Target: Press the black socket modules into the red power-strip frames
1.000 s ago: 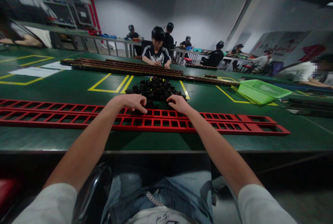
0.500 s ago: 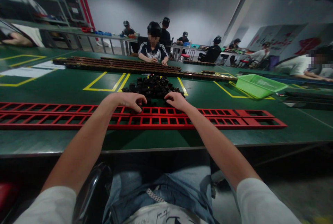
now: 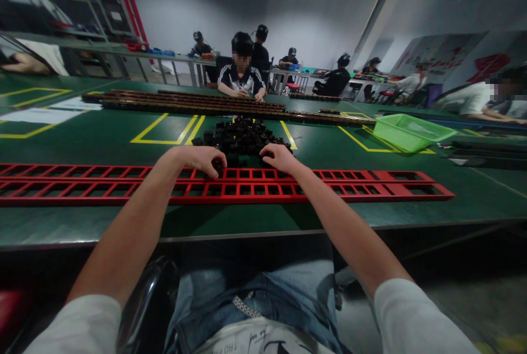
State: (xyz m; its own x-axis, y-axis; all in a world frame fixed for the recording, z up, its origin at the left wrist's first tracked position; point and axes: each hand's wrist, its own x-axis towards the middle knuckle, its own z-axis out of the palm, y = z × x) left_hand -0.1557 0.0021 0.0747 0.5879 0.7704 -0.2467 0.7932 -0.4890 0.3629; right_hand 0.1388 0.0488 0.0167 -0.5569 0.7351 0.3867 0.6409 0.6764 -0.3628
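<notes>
My left hand (image 3: pixel 208 159) is curled with thumb and fingers round a small black part (image 3: pixel 219 164), over the rear red slotted strip. My right hand (image 3: pixel 280 157) is at the near right edge of a heap of small black parts (image 3: pixel 247 135). Its fingers are bent and closed; what lies in them, if anything, is hidden. Two long red frames (image 3: pixel 263 198) with rows of rectangular openings lie side by side beneath both hands. The openings I can see show the green table or dark shade.
Behind the heap, long dark strips (image 3: pixel 185 101) are stacked across the green table (image 3: pixel 313 151). A light green basket (image 3: pixel 411 133) stands to the right, white papers (image 3: pixel 45 115) to the left. Across the table sits a co-worker (image 3: pixel 242 77); other people work farther back.
My left hand has drawn slightly left, and its fingers have curled in more around the black part. My right hand stays almost still by the heap.
</notes>
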